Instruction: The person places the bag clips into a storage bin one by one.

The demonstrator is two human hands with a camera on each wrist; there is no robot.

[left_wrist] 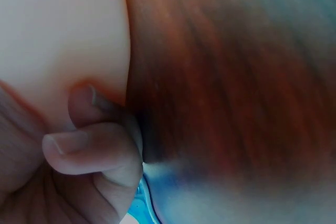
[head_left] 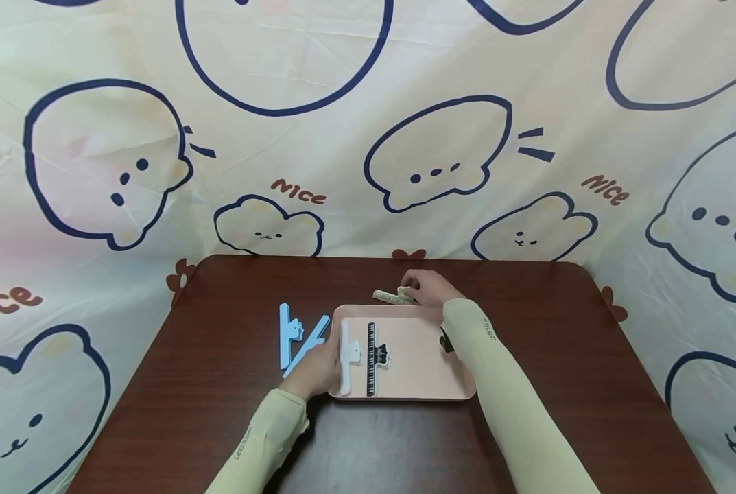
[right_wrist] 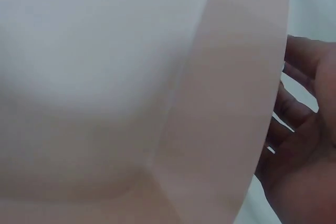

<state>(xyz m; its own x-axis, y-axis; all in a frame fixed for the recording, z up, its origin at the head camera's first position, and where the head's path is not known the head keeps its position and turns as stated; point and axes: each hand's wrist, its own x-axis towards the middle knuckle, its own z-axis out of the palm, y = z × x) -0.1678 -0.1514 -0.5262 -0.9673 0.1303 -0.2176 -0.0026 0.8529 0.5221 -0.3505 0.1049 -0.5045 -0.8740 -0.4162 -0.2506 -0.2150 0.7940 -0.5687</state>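
Note:
A pink tray point(head_left: 417, 381) lies on the table. At its left edge my left hand point(head_left: 318, 367) grips the rim, its fingers curled in the left wrist view. Inside the tray are a white bag clip point(head_left: 346, 360) and a black-and-white striped bag clip point(head_left: 371, 360), side by side. Another black clip point(head_left: 446, 341) is partly hidden by my right forearm. Behind the tray's far rim, my right hand point(head_left: 429, 287) pinches the handle of a pale green bag clip point(head_left: 391, 297). The tray wall covers that clip in the right wrist view.
Two blue bag clips lie left of the tray: one upright in view point(head_left: 285, 336) and one slanted point(head_left: 309, 343), close to my left hand. The brown table point(head_left: 232, 412) ends at a patterned cloth point(head_left: 343, 158) behind and at the sides.

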